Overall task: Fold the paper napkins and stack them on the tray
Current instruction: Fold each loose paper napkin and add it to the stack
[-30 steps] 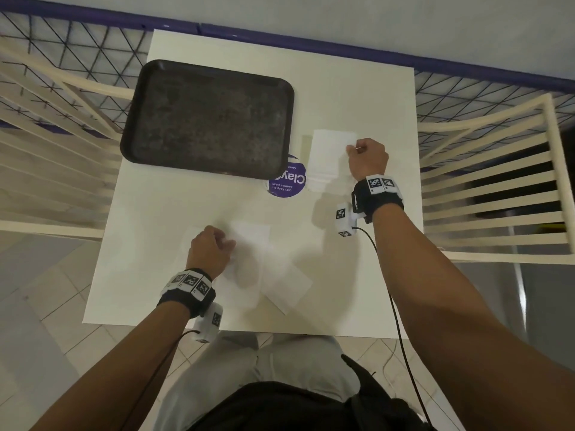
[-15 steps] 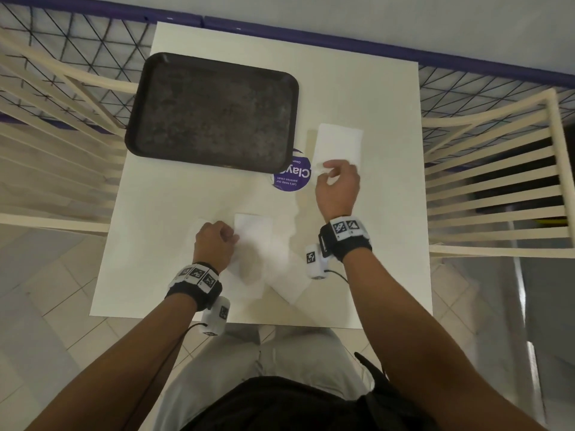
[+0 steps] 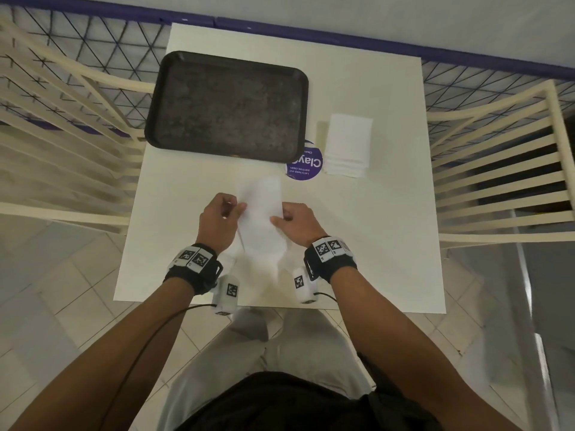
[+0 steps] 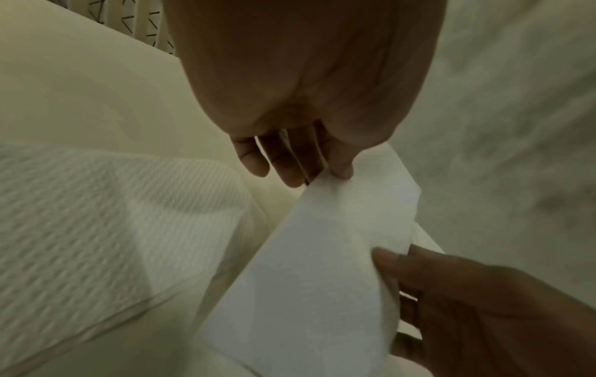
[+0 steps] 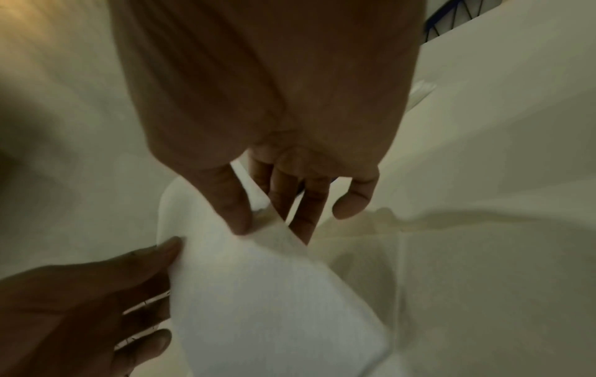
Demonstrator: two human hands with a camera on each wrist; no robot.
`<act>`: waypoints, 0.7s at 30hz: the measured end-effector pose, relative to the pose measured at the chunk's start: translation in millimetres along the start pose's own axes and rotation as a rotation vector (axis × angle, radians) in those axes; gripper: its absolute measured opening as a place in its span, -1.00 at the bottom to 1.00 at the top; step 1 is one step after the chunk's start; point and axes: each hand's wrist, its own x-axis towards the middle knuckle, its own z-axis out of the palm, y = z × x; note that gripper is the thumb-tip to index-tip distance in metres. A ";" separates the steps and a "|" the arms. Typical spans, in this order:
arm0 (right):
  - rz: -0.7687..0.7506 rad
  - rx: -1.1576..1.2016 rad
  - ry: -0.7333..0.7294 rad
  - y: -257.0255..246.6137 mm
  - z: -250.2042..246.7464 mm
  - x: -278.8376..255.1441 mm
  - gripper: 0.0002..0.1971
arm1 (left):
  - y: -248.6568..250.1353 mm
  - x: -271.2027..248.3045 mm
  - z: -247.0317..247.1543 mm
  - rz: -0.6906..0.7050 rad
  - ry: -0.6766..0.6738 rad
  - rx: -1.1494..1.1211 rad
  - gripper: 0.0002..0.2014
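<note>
I had my left hand [image 3: 217,223] and right hand [image 3: 297,223] each in a pinching grip on the white folded paper napkin [image 3: 261,216] above the tabletop's [image 3: 389,228] near edge.

Both forearms are bare. A black wrist strap [image 3: 199,269] is worn on the left wrist and a second black strap [image 3: 331,259] on the right; each is fitted with white tiles printed with square black-and-white markers. A small white camera module [image 3: 225,293], also marker-labelled, is mounted beneath the left strap, and a matching module [image 3: 303,284] beneath the right. A thin black cable [image 3: 146,340] is routed from the left module. Light grey trousers [image 3: 236,353] and a black top [image 3: 280,402] are worn.
</note>
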 end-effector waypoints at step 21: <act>-0.077 0.285 0.067 -8.4 -7.6 -19.1 -0.87 | 3.8 -20.6 -13.3 -0.223 -0.176 -0.481 -0.83</act>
